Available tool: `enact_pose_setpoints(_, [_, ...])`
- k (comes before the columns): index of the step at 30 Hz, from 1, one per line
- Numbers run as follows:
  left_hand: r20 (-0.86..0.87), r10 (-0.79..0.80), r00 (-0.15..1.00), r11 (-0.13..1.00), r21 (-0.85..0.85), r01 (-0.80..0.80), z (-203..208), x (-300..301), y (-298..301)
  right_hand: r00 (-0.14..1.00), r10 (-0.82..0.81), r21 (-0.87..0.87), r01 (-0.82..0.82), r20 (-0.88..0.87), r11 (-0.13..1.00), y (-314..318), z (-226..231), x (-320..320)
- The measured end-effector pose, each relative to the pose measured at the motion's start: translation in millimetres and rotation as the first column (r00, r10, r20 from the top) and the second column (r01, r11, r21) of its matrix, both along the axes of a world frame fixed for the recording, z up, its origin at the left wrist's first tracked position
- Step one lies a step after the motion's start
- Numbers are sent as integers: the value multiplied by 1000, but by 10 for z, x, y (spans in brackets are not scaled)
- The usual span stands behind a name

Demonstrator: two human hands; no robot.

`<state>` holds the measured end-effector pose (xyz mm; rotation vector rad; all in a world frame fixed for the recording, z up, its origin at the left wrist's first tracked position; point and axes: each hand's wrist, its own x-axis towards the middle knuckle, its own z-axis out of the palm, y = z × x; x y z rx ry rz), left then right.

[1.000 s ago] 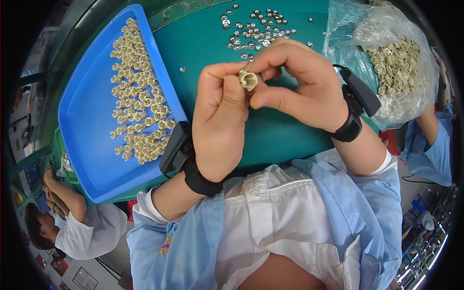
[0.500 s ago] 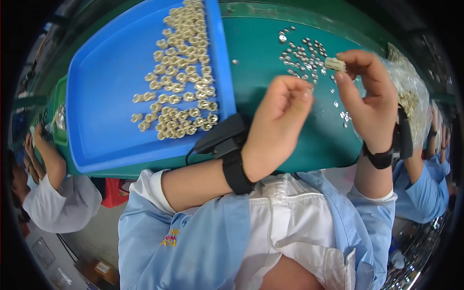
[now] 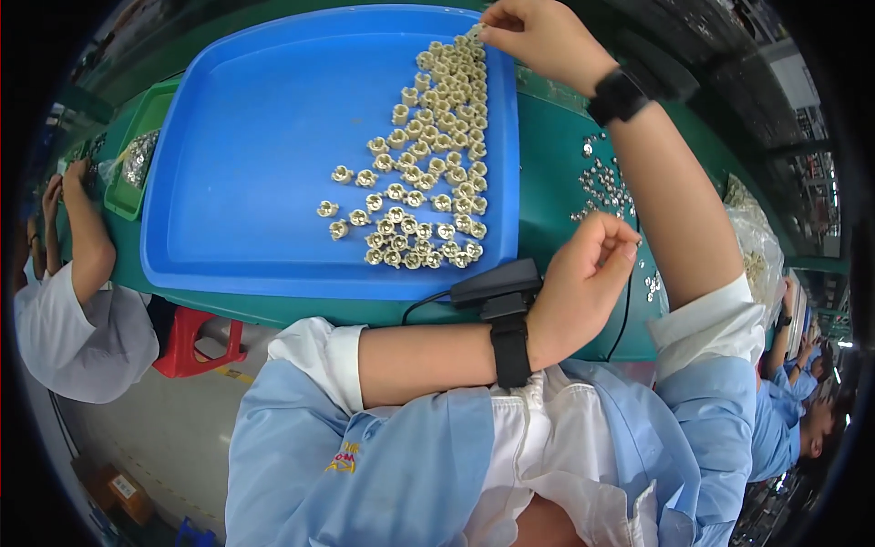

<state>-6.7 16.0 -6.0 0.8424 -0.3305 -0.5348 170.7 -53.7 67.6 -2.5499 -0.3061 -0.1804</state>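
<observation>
My right hand (image 3: 533, 35) reaches over the far right corner of the blue tray (image 3: 264, 146). Its thumb and fingers pinch a small cream cylindrical part (image 3: 476, 33), mostly covered by the fingertips. Just below it, many similar cream cup-shaped parts (image 3: 422, 150) stand along the tray's right side, most with shiny metal inside. Low and right of the tray, my left hand (image 3: 579, 296) is closed in a pinch. A speck shows at its fingertips, too small to name. Beyond that hand, small silver discs (image 3: 606, 187) lie scattered on the green table (image 3: 547, 155).
A clear plastic bag (image 3: 758, 246) of cream parts sits beyond my right forearm. To the left, a green tray (image 3: 123, 196) holds a bag of silver pieces (image 3: 139, 157). A red stool (image 3: 187, 346) stands below the table edge. Co-workers sit on both sides.
My right hand has moved from above the silver discs, left and away to the tray's far corner, carrying the cream part. My left hand stays pinched near the discs. The view has shifted left.
</observation>
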Motion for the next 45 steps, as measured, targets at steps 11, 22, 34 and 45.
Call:
enact_pose_setpoints(11, [-62, -74, 995, 997, -31, 72, 62, -25, 39, 997, 75, -166, -70, 22, 984, 102, -337, 606])
enact_pose_setpoints(22, [-69, -97, 993, 995, -25, 96, 32, -46, 15, 994, 98, -247, -83, 50, 966, -7, -644, 721])
enact_pose_setpoints(34, [-43, -52, 998, 999, -16, 51, -16, -12, -11, 1000, 21, 26, -20, -16, 999, -538, 34, -424])
enact_pose_setpoints(45, [-49, -111, 993, 978, 170, 118, -32, 48, -41, 759, -647, 21, 650, -68, 760, -1887, -120, -2814])
